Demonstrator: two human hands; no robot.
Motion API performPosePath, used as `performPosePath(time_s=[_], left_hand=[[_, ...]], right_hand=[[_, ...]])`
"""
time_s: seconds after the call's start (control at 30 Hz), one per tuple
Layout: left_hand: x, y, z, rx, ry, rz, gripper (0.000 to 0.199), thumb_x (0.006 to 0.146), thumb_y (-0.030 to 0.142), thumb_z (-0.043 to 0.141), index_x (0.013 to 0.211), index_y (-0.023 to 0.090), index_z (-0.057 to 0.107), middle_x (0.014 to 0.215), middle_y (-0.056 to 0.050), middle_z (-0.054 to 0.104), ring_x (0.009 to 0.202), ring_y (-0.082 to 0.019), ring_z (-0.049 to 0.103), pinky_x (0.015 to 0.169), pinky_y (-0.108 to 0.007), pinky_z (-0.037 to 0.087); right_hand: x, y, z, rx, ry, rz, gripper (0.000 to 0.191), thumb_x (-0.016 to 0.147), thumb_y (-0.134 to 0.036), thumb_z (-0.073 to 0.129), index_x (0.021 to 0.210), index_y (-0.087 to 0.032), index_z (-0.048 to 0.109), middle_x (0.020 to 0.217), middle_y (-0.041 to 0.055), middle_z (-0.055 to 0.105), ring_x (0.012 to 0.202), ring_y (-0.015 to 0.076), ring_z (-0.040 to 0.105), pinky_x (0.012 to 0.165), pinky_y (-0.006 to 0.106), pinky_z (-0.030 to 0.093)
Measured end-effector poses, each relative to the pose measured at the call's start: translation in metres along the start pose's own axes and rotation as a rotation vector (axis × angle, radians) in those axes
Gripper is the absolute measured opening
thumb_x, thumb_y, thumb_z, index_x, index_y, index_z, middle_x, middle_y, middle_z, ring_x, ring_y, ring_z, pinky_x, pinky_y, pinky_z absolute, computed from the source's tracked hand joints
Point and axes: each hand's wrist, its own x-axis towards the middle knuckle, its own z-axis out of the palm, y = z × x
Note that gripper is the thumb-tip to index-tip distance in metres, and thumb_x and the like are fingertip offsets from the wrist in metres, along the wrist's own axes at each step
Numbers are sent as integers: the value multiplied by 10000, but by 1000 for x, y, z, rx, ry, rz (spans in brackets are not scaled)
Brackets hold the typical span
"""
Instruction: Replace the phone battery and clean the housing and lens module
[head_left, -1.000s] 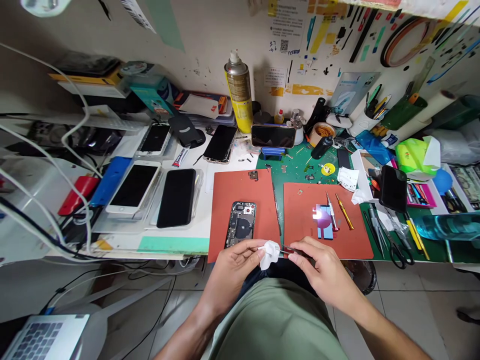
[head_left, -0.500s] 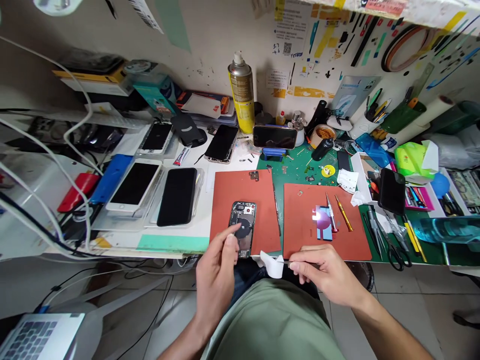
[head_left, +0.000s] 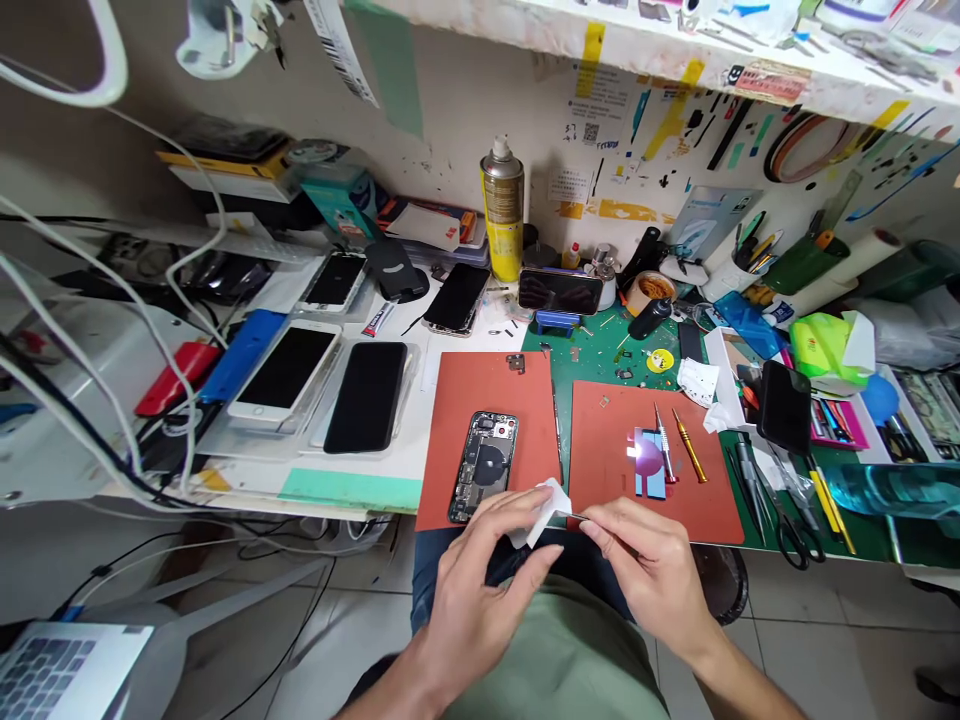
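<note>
My left hand [head_left: 491,570] is beside a folded white paper piece [head_left: 550,512], with its thumb spread away from its fingers. The index fingertip appears to touch the paper's upper edge. My right hand [head_left: 649,555] pinches a thin metal tool [head_left: 576,517], whose far end meets the paper. Behind my left hand, an opened smartphone [head_left: 484,465] lies on the left red-brown mat [head_left: 450,400], its inner parts and a round black coil showing. A small dark metal part [head_left: 515,364] rests at that mat's top.
A second mat [head_left: 600,420] holds a shiny film piece [head_left: 648,462] and two screwdrivers [head_left: 688,445]. Scissors [head_left: 796,540] lie right. Phones [head_left: 366,397] stand left, and a spray can [head_left: 502,210] at the back. A shelf [head_left: 540,30] overhangs the bench.
My left hand has moved right, off the opened phone and over to the white paper. My right hand still holds the thin tool at the paper. The view has tilted up slightly.
</note>
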Motion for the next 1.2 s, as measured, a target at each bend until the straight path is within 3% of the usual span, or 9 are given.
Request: performPosePath(time_s=[0.1,0.2,0.27,0.6,0.73,0.83,0.97,1.13,1.2], left_hand=[[4,4,3,-143,-61,-272,378,983,289,763,1356,293,702,1280,-49,805,1184,-228,771,1055,-340,608],[12,8,13,-255,-5,-435,212,976,382,761,1131,250,820,1102,-55,848,995,-231,814,933,-314,648],[17,9,20,-314,59,-478,201,961,413,771,1028,237,841,1008,-54,854,923,-228,815,875,-305,656],[16,12,43,-353,273,-463,233,915,438,819,945,206,823,914,-60,836,850,-206,794,795,-272,650],[18,14,53,-374,393,-456,241,880,432,855,920,201,802,898,-57,828,822,-199,792,754,-260,654],[25,16,54,-418,384,-459,256,871,445,859,894,196,805,878,-57,827,790,-194,788,724,-256,655],[32,16,50,-474,346,-493,286,838,461,886,867,188,807,828,-43,814,700,-171,751,642,-239,632],[23,8,57,-438,355,-483,321,887,501,841,932,184,808,887,-62,827,769,-206,778,718,-290,661],[15,4,62,-336,402,-450,296,934,487,798,977,195,816,953,-72,840,850,-231,802,797,-321,673]], right_hand=[[2,-2,3,25,30,2,241,1056,-199,641,1184,-270,833,902,30,762,762,147,692,702,262,547],[4,-3,7,73,66,42,251,1046,-222,663,1213,-296,836,961,45,793,800,165,727,730,276,588],[5,-4,11,113,105,75,229,1031,-243,690,1185,-302,848,974,54,804,814,180,743,738,289,608],[9,-6,30,371,262,263,78,923,-311,823,968,-282,880,884,46,797,790,181,749,722,257,623],[10,-8,37,398,324,288,97,904,-345,841,918,-253,870,875,56,780,786,189,729,717,277,628],[11,-8,36,459,292,334,200,878,-411,863,901,-214,835,802,47,747,679,170,676,597,264,587],[9,-7,35,584,156,390,298,960,-495,769,1011,-205,722,712,2,683,583,123,586,516,218,494],[2,-4,45,437,281,324,518,1040,-467,672,1485,-228,562,747,-26,683,662,133,647,596,215,545],[0,-4,48,322,309,271,474,1055,-420,653,1489,-234,617,909,34,776,773,157,735,668,233,607]])
